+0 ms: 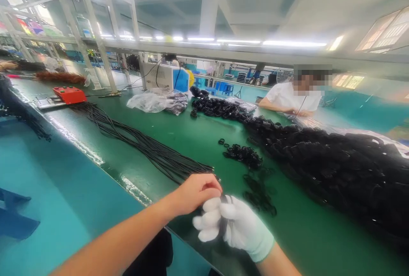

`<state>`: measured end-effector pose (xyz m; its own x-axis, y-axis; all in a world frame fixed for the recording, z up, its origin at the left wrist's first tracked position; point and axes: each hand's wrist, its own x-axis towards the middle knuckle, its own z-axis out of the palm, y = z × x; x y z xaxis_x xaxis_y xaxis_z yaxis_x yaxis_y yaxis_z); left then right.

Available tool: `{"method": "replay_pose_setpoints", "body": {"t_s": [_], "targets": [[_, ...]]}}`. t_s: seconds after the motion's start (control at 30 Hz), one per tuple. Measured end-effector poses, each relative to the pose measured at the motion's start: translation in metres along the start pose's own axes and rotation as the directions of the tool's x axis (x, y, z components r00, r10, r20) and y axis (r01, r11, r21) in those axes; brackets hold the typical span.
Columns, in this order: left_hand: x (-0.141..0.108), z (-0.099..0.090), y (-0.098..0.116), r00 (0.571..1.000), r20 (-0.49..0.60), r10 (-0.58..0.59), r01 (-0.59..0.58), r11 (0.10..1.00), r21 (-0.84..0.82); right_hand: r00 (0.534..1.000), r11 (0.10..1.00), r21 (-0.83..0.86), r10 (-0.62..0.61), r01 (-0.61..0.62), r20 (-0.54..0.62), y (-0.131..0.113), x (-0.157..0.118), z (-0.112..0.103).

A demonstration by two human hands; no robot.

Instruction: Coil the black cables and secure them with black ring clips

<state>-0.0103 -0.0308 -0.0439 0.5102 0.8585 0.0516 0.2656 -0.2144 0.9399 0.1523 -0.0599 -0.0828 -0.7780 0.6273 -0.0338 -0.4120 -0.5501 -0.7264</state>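
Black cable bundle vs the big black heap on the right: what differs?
Layout: the cable bundle lies stretched out in long, roughly parallel strands; the heap is a jumbled mound. Size: the heap is far bulkier than the cable bundle. Shared: both are black and lie on the green table.

And what a shine on this smooth green tabletop [194, 137], glossy right along its edge! Crinkly clear plastic bag [148, 102], matt white cloth glove [247, 227], smooth black cords [143, 143] with a soft sheen, pale metal posts [96, 33].
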Motion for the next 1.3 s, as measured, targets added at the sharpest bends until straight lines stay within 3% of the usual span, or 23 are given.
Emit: {"method": "replay_pose_setpoints", "body": {"t_s": [0.13,0.33,0.57,0.7,0.8,0.9,0.97,1.1,1.23,1.3], "targets": [[-0.014,0.012,-0.006,0.989,-0.143,0.036,-0.04,0.999,-0.023,0.998,0.997,-0.044,-0.057,0.056,-0.027,-0.005,0.001,0.006],[-0.026,0.018,-0.011,0.996,-0.087,-0.004,-0.012,0.984,-0.18,0.996,0.976,-0.216,-0.019,0.038,0.089,-0.019,-0.001,0.02],[-0.032,0.035,-0.005,0.956,-0.231,0.179,-0.18,0.983,0.015,0.983,0.947,-0.322,0.064,-0.005,0.173,-0.031,-0.01,0.023],[-0.038,0.039,-0.003,0.939,-0.286,0.191,-0.188,0.981,0.036,0.981,0.936,-0.352,0.069,-0.001,0.181,-0.034,-0.011,0.032],[-0.045,0.039,-0.002,0.869,-0.407,0.281,-0.285,0.957,0.052,0.984,0.887,-0.461,0.113,-0.038,0.137,-0.036,-0.004,0.042],[-0.055,0.036,0.002,0.705,-0.569,0.423,-0.404,0.899,0.168,0.975,0.835,-0.546,0.171,-0.067,0.141,-0.039,0.01,0.053],[-0.063,0.03,0.007,0.637,-0.601,0.483,-0.414,0.872,0.262,0.966,0.827,-0.559,0.193,-0.065,0.173,-0.04,0.017,0.062],[-0.074,0.022,0.018,0.67,-0.533,0.517,-0.396,0.856,0.332,0.955,0.826,-0.562,0.202,-0.045,0.219,-0.04,0.015,0.079],[-0.072,0.023,0.025,0.644,-0.481,0.595,-0.463,0.804,0.374,0.954,0.853,-0.521,0.149,0.009,0.26,-0.042,0.0,0.085],[-0.068,0.023,0.029,0.685,-0.426,0.591,-0.47,0.805,0.361,0.968,0.855,-0.518,0.102,0.032,0.229,-0.044,-0.007,0.083]]}}
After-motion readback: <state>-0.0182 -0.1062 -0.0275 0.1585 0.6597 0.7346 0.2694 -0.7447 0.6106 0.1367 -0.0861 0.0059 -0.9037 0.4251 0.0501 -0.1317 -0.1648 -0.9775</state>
